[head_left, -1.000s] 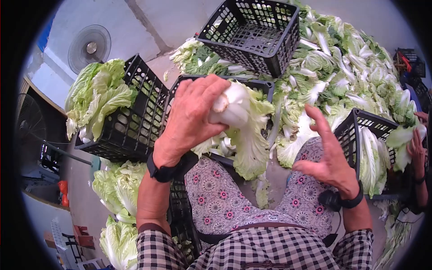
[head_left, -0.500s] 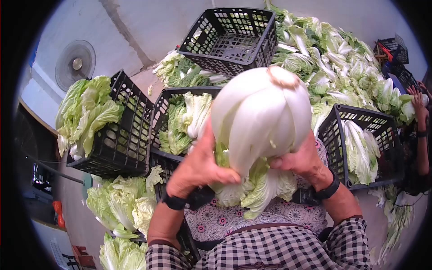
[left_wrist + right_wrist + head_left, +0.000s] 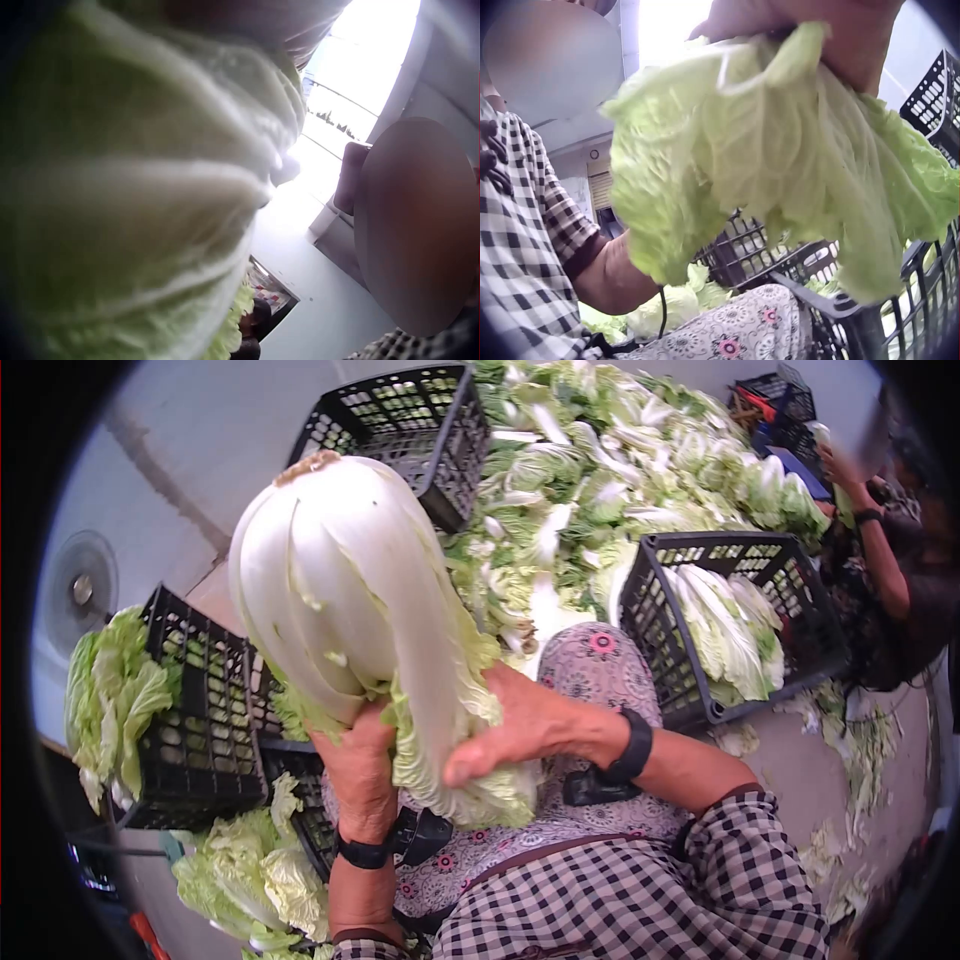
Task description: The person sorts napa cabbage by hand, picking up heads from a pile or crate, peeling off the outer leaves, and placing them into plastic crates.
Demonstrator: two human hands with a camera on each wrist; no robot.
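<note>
A large napa cabbage (image 3: 340, 580) is held up close to the head camera, its white stem end and brown cut base uppermost and leaning left. Low on its leafy part, my left hand (image 3: 358, 765) grips the near left side. On the other side my right hand (image 3: 525, 720) holds it, with the thumb laid across the pale green leaves. Those leaves (image 3: 750, 142) hang down below the hand in the right wrist view. A blurred leaf surface (image 3: 127, 202) fills much of the left wrist view. Some fingers are hidden behind the cabbage.
A black crate (image 3: 205, 700) with cabbages stands at left, another crate (image 3: 740, 540) holding cabbages at right. An upper crate (image 3: 470, 455) sits at the back before a large cabbage pile (image 3: 620, 470). Loose cabbages (image 3: 250, 875) lie at lower left. Another person's arm (image 3: 880, 555) shows at right.
The left hand alone held the cabbage over a crate at first, with the right hand open. Both hands then took it in front of the body; now it tilts left. The head view has turned right.
</note>
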